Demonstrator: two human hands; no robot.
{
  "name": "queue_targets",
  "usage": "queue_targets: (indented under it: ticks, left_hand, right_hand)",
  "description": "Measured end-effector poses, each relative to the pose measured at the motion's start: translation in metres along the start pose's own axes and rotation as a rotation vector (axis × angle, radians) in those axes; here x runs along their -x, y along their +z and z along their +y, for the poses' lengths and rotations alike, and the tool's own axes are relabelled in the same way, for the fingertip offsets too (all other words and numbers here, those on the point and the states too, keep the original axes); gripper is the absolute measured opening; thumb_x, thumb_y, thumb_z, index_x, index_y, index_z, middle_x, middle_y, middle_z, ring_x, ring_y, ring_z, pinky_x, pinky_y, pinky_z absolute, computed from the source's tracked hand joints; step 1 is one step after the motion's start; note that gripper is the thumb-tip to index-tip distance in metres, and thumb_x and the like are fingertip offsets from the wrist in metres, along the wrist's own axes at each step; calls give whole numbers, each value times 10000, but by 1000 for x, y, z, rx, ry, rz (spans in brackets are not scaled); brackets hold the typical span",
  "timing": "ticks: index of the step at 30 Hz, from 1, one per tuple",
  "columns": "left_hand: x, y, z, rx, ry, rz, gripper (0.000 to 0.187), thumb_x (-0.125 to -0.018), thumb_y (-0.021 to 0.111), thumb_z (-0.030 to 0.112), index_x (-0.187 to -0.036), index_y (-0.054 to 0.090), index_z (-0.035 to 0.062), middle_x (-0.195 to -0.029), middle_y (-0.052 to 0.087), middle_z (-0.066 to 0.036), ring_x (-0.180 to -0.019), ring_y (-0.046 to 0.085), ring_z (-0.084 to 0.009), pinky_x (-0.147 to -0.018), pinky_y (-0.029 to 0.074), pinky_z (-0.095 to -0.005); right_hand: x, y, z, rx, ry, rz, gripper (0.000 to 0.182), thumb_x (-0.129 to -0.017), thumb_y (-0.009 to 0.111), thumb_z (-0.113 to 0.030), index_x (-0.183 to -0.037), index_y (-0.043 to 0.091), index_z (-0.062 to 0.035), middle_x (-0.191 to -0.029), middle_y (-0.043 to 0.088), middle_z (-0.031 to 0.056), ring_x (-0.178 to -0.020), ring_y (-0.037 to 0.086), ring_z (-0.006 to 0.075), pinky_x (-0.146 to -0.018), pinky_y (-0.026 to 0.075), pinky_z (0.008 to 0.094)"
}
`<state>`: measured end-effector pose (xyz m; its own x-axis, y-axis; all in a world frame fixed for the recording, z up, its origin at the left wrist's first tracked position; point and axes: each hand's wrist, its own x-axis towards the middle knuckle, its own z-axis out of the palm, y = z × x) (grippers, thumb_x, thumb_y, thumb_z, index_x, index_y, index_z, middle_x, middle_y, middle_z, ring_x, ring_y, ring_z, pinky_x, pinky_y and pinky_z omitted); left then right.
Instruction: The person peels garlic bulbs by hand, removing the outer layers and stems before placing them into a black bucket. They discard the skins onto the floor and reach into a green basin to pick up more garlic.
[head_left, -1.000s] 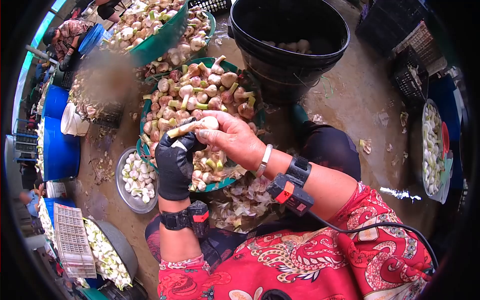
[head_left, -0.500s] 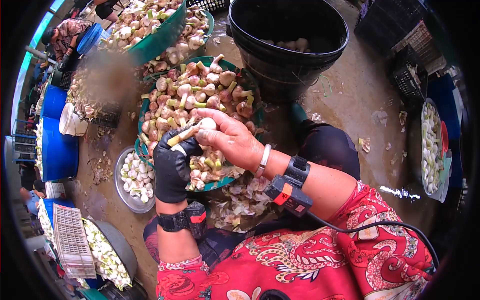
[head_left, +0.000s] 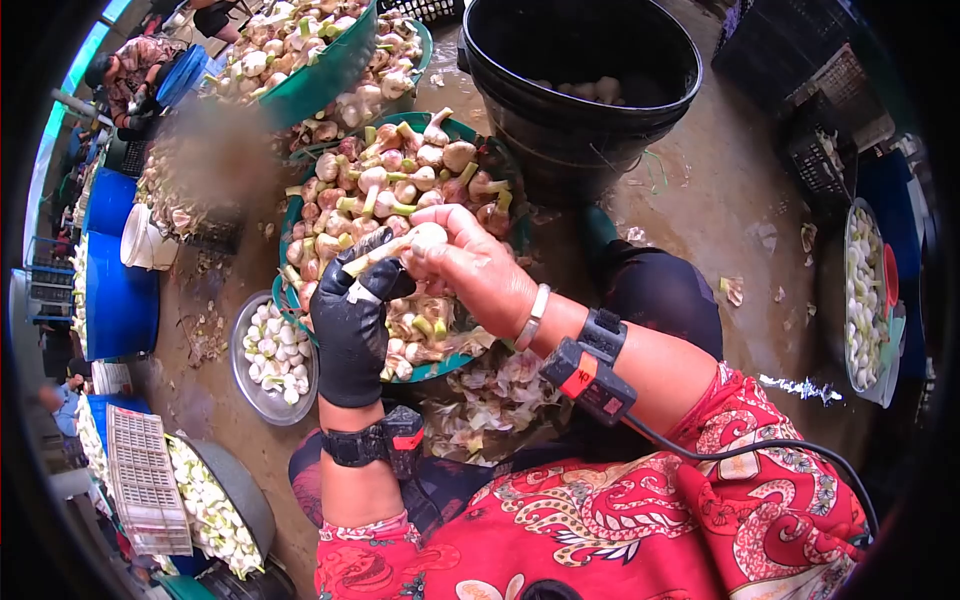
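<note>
A garlic bulb (head_left: pixel 430 235) with a pale stem is held between my two hands, above a green basket (head_left: pixel 283 250) heaped with stemmed garlic. My left hand (head_left: pixel 352 315), in a black glove, grips the stem end, which points to the left. Bare fingers of my right hand (head_left: pixel 470 265) close around the white bulb end; part of the bulb is hidden behind them. Below the basket's near edge lies a heap of papery garlic skins (head_left: pixel 495 400). A metal bowl (head_left: pixel 268 405) of white peeled-looking bulbs stands left of my gloved hand.
Beyond the basket stands a tall black bucket (head_left: pixel 570 130) with some bulbs inside. Another garlic-filled green basket (head_left: pixel 330 75) rises behind. Blue tubs (head_left: pixel 120 295) line the left, where a person (head_left: pixel 135 75) sits. A basin of garlic (head_left: pixel 862 290) is at right.
My right fingers have shifted from lying extended along the bulb to a more curled pinch. The gloved fingers have moved slightly up along the stem.
</note>
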<state>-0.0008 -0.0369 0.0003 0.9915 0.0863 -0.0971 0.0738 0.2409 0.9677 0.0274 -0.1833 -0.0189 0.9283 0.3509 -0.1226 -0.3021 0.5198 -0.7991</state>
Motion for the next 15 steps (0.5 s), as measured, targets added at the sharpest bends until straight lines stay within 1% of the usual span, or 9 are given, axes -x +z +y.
queue_targets:
  ticks: [2,4,6,8,10,12,13,14,15]
  left_hand:
    - [-1,1,0,-39,15,34,276,-870,582,1,-1142,610,-41,-1007,672,-82,-819,643,-131,-743,534,-267]
    - [-2,-8,-1,-135,43,34,289,-861,587,-6,-1148,609,-40,-987,677,-79,-818,641,-130,-742,530,-260]
    - [-1,-10,2,-265,35,27,289,-834,589,-16,-1120,626,-43,-993,676,-98,-825,652,-150,-723,535,-266]
    - [3,-3,4,-344,74,34,286,-823,578,-27,-1104,628,-43,-1004,674,-98,-839,647,-147,-730,529,-263]
    - [7,-4,2,-425,108,44,284,-812,567,-39,-1089,631,-44,-1014,672,-98,-854,642,-145,-736,523,-261]
    - [5,-19,-7,-528,136,1,294,-789,537,-64,-1066,633,-43,-1024,667,-94,-877,631,-138,-759,511,-259]
    - [4,-30,-11,-757,214,26,329,-768,514,-69,-1072,635,-38,-992,672,-91,-859,630,-137,-767,510,-265]
    - [3,-33,-7,-389,84,27,252,-821,558,-22,-1059,636,-41,-937,681,-73,-806,626,-126,-734,503,-267]
    - [4,-33,-3,-389,69,32,272,-824,534,-22,-1075,637,-38,-935,681,-76,-799,629,-128,-737,509,-267]
  right_hand:
    - [0,-4,12,-13,-36,-56,287,-915,528,-91,-1182,440,-38,-878,530,3,-767,505,79,-678,449,240]
    - [-2,-5,24,152,-224,-85,312,-911,526,-82,-1202,430,-25,-883,540,10,-791,519,84,-711,457,243]
    - [4,-3,12,232,-223,-86,325,-925,502,-116,-1218,416,-7,-897,548,21,-818,532,88,-748,463,255]
    - [8,-1,-1,246,14,-43,372,-965,424,-205,-1290,386,-27,-821,500,-12,-733,462,64,-639,409,223]
    - [7,1,-5,27,152,0,351,-943,381,-192,-1257,400,-37,-746,473,-12,-640,460,87,-549,388,250]
    - [2,-9,-5,-31,211,-129,299,-930,397,-189,-1185,439,-40,-710,464,-1,-606,457,112,-528,378,265]
    - [0,-14,-6,-97,327,-192,278,-920,408,-192,-1150,454,-44,-694,461,3,-592,450,123,-517,365,269]
    - [-1,-18,-8,-164,441,-256,258,-909,419,-196,-1116,470,-48,-677,458,8,-577,444,135,-507,352,272]
    - [0,-19,-13,-193,563,-344,210,-896,432,-207,-1038,495,-66,-666,455,9,-559,429,140,-495,331,278]
